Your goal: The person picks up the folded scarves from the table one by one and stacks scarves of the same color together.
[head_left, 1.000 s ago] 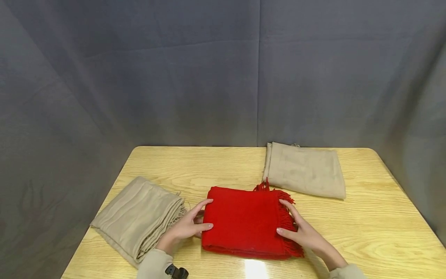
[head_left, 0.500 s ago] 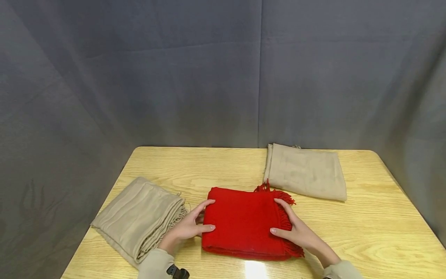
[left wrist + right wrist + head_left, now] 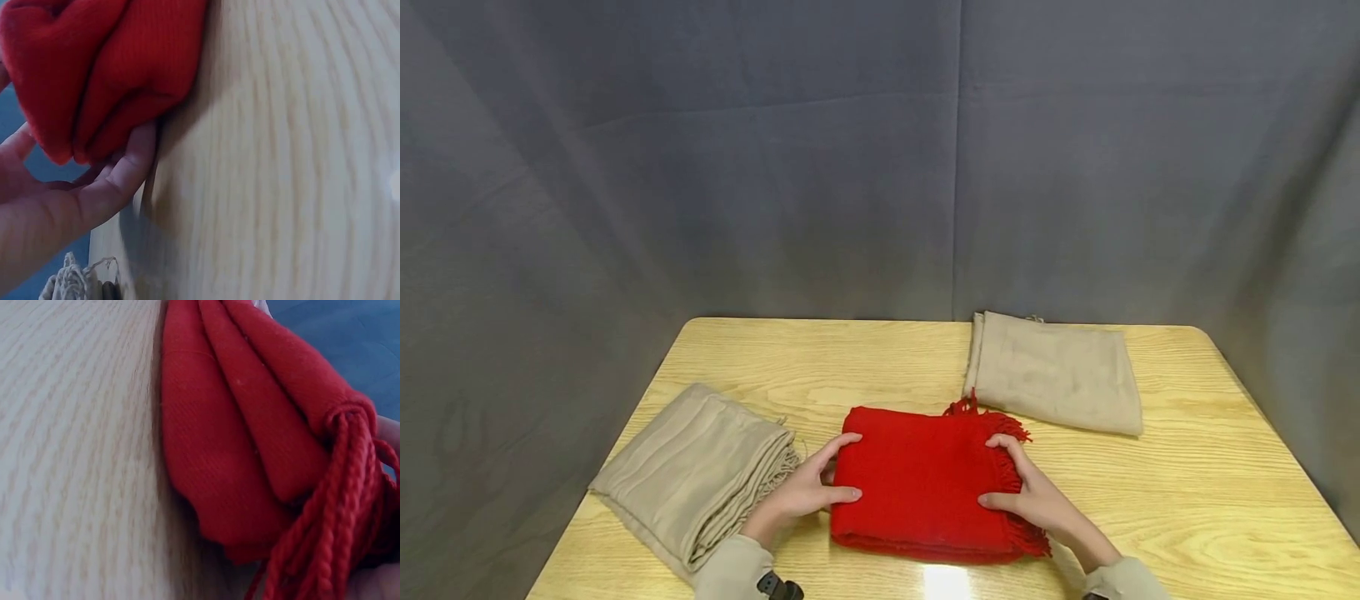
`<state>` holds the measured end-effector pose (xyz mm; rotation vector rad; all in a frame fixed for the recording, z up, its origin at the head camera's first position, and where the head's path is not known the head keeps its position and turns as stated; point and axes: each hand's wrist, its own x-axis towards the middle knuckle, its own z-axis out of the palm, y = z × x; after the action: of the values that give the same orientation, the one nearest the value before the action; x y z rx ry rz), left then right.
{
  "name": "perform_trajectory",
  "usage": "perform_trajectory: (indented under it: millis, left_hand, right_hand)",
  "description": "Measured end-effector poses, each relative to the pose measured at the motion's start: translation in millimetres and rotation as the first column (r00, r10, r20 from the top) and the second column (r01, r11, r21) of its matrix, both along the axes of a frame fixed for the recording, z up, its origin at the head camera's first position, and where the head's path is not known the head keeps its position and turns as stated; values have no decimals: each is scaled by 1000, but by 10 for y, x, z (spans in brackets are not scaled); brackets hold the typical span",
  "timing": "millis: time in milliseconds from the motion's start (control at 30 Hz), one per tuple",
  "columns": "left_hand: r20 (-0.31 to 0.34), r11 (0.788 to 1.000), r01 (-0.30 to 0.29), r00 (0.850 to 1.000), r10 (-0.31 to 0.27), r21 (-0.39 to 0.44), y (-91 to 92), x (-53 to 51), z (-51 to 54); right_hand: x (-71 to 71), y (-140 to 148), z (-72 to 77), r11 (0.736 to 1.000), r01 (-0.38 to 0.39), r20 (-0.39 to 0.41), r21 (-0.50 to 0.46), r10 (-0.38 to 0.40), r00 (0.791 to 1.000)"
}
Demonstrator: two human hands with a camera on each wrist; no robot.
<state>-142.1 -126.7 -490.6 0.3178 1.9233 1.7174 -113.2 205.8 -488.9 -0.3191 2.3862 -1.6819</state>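
A folded red scarf (image 3: 917, 487) with a twisted fringe (image 3: 1026, 533) along its right end lies on the table. My left hand (image 3: 808, 487) grips its left folded end, thumb and a finger on top. In the left wrist view, other fingers (image 3: 125, 178) reach beneath the red layers. My right hand (image 3: 1041, 500) holds the fringed end, with thumb and index fingertip on the top layer near the fringe. The right wrist view shows the stacked folds and hanging red strands (image 3: 334, 519); most of that hand is hidden behind them.
A folded beige scarf (image 3: 696, 471) with fringe lies at the left, close beside my left wrist. Another folded beige cloth (image 3: 1056, 375) rests at the back right, just behind the red fringe. A grey curtain (image 3: 820, 192) surrounds the wooden table (image 3: 1210, 475).
My right hand has shifted left, from the fringe onto the edge of the red scarf's top layer. The left hand and scarf stay nearly in place.
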Motion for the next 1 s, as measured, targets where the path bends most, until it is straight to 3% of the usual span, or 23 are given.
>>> perform_trajectory:
  millis: [300,433,767,1000]
  left_hand:
    - [-80,998,7,997,-12,-68,16,-21,-14]
    - [-112,998,14,993,-20,-53,37,-26,-17]
    - [-128,998,-51,991,46,-34,132,22,-4]
    - [-100,997,-71,992,74,29,186,34,25]
  right_hand:
    - [-37,-20,-44,1000,-17,23,-23,17,1000]
    - [-40,-42,-52,1000,-5,30,-11,5,1000]
    - [-28,-81,-50,999,49,44,-20,-48,998]
    - [-13,-98,-7,994,96,30,-60,-94,995]
